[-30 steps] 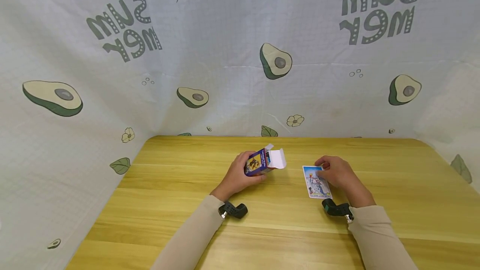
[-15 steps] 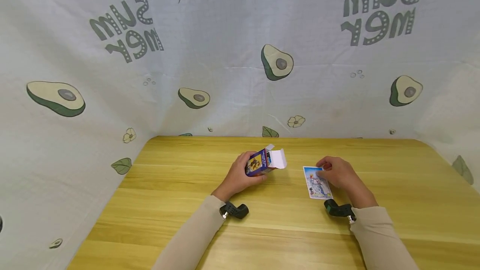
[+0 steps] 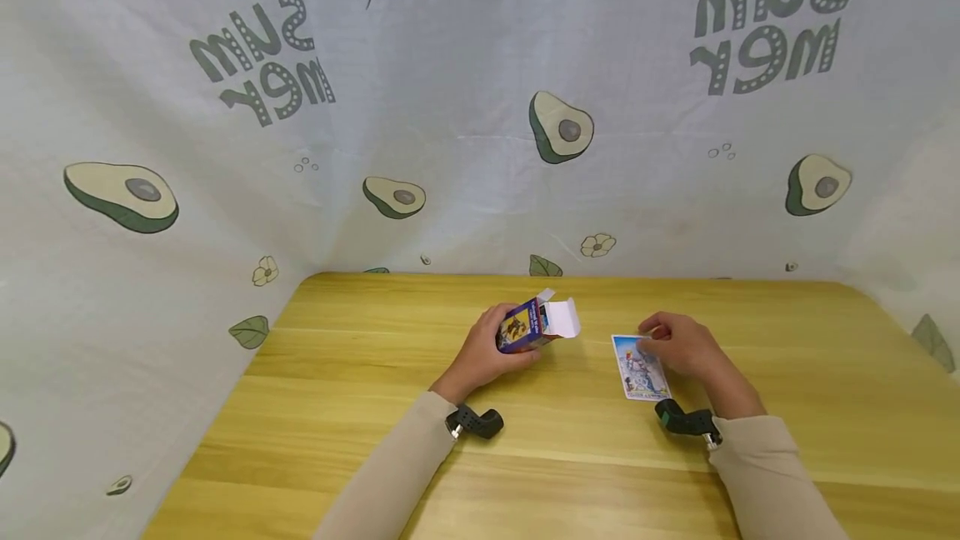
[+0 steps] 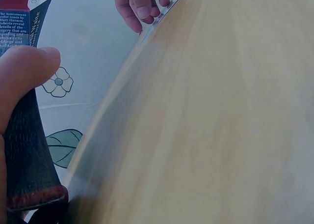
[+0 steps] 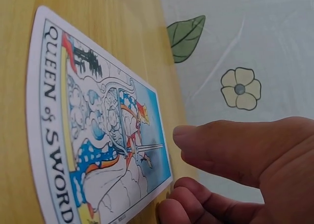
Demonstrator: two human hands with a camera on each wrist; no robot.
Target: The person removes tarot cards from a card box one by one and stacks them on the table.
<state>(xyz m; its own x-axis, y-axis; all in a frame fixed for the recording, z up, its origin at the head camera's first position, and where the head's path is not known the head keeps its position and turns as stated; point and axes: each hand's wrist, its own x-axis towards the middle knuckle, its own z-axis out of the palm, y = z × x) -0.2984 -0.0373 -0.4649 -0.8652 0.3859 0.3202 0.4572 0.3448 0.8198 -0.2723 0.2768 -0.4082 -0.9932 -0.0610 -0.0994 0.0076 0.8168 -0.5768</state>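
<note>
The Queen of Swords card (image 5: 105, 130) shows a blue sky within a white border; the card box (image 3: 517, 328) is purple-blue with a yellow panel and white flaps. Yellow-brown grain streaks the desk (image 3: 300, 423). Green avocados pattern the pale grey cloth (image 3: 450, 40).

Printed words in view
White-bordered rectangular card (image 5: 105, 121): "QUEEN of SWORD" — purple cardboard box (image 4: 13, 25): "Mary Hanson-Roberts" — white cloth backdrop (image 3: 450, 65): "summer", mirrored.
</note>
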